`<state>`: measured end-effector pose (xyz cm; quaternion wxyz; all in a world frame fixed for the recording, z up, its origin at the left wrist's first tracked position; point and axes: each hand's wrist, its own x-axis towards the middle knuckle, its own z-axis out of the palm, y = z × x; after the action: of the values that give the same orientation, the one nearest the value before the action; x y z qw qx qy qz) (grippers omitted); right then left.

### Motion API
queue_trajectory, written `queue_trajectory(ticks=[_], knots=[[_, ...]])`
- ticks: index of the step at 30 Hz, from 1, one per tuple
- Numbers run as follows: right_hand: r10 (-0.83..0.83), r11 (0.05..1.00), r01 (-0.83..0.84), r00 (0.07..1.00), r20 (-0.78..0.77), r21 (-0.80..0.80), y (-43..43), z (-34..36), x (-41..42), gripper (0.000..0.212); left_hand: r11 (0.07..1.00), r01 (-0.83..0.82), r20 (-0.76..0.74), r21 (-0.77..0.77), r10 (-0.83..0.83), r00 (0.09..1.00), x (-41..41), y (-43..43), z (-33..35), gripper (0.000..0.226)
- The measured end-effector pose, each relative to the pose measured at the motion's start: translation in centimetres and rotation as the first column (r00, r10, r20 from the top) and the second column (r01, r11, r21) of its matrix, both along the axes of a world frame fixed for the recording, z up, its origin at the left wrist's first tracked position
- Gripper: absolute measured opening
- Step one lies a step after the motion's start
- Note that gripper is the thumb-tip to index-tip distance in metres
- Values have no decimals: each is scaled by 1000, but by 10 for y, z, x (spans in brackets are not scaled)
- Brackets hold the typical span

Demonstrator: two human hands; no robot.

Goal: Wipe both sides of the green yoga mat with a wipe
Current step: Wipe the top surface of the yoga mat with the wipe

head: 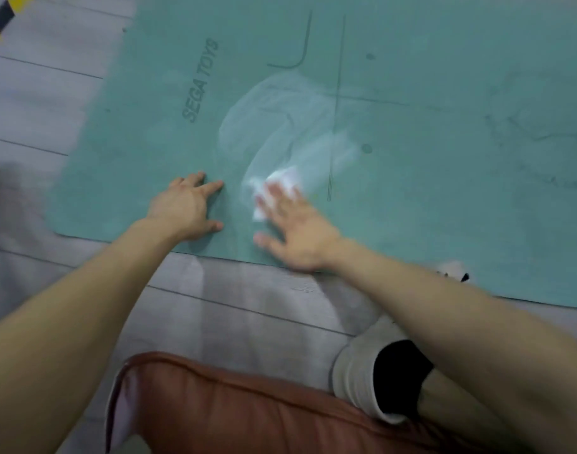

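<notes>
The green yoga mat (411, 109) lies flat on the floor, with printed lines and lettering facing up. A pale wet smear curves across its near-left part. My right hand (293, 231) lies flat with straight fingers on a white wipe (285, 180), pressing it onto the mat close to the near edge. The wipe and the fingers are blurred. My left hand (185, 204) rests on the mat just left of the wipe, fingers spread, palm down.
Grey plank floor (254, 299) surrounds the mat. A reddish-brown cushion (234, 411) lies at the bottom centre, with my grey shoe (356, 368) beside it. Yellow-black tape (2, 18) marks the far-left corner. A small white-and-black object (454, 270) sits on the mat's near edge.
</notes>
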<state>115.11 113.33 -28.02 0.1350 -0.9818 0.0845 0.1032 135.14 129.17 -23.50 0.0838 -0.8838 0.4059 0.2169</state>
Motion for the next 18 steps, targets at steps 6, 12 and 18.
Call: queue_trajectory(ticks=[6,12,18], knots=[[-327,945,323,943,-63,-57,-89,8,-38,85,1000,20,-10,1,-20,1000,-17,9,-2,99],[-29,998,26,998,63,49,55,-8,-32,86,1000,22,-11,-8,-22,1000,-10,3,2,99],[-167,986,167,986,0,-30,-32,-1,-66,84,999,5,11,-39,-5,1000,-17,14,-6,90]])
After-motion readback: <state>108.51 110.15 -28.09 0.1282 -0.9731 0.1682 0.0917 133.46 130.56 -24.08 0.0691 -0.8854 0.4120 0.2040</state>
